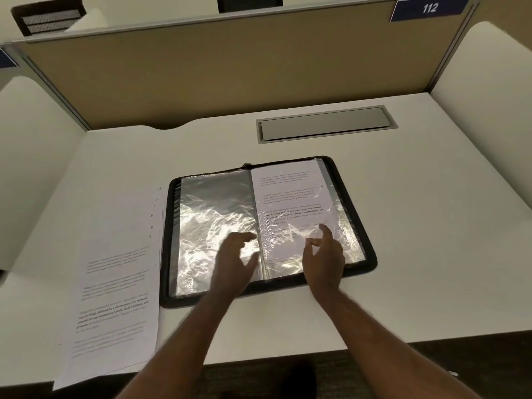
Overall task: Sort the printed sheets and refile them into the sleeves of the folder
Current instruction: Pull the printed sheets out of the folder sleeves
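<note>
black zip-edged folder (357, 214), open on white desk (431, 226); printed sheet (290, 197) in right clear sleeve; loose stack (115, 283) beside. left hand (233, 266), right hand (324, 260) loosely spread, apparently empty. risk: crinkled sleeve snags, creasing sheet.

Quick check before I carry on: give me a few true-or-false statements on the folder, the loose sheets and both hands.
1. The folder lies open on the desk. True.
2. The right-hand sleeve is empty. False: a printed sheet is in it.
3. Loose sheets lie left of the folder. True.
4. The left hand grips a sheet. False: it holds nothing.
5. The right hand is over the right-hand page. True.
</note>
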The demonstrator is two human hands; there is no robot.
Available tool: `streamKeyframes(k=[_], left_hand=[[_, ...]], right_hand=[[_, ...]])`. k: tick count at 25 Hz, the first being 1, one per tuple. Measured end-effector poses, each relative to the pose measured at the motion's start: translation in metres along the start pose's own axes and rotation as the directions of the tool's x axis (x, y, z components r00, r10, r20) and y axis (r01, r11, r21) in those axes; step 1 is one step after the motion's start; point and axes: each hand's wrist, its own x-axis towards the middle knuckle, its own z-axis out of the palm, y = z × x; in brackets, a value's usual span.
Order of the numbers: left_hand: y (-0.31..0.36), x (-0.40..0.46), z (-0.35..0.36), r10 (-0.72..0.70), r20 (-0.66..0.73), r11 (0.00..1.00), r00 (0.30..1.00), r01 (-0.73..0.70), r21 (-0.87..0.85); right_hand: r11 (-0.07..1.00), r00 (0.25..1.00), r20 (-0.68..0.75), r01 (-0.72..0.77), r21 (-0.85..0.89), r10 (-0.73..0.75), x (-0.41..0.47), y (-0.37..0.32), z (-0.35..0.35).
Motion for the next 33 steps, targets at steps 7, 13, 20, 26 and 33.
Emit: streamKeyframes(k=[7, 13, 20, 26, 33], left_hand=[[0.025, -0.001, 0.042, -0.029, 0.329, 0.969, 0.944, -0.054, 0.240], [0.038, 0.016, 0.050, -0.071, 0.185, 0.986, 0.980, 0.041, 0.161], [0.028, 0.009, 0.045, -0.033, 0.058, 0.992, 0.998, 0.025, 0.125], [0.036, -0.007, 0.042, 0.033, 0.117, 0.998, 0.993, -0.040, 0.053], [0.021, -0.050, 0.030, -0.204, 0.040, 0.978, 0.978, 0.205, -0.026]], right_hand=[[0.945, 0.994, 0.091, -0.084, 0.315, 0.058, 0.013, -0.029, -0.020], [0.939, 0.968, -0.005, 0.244, 0.242, -0.250, 0.002, -0.025, -0.023], [0.704, 0.694, 0.358, 0.699, -0.126, -0.625, -0.023, 0.023, -0.002], [0.648, 0.607, 0.695, 0.714, -0.264, -0.386, 0.018, 0.044, 0.011], [0.538, 0.609, 0.536, 0.785, -0.307, -0.584, 0.002, 0.062, 0.008]])
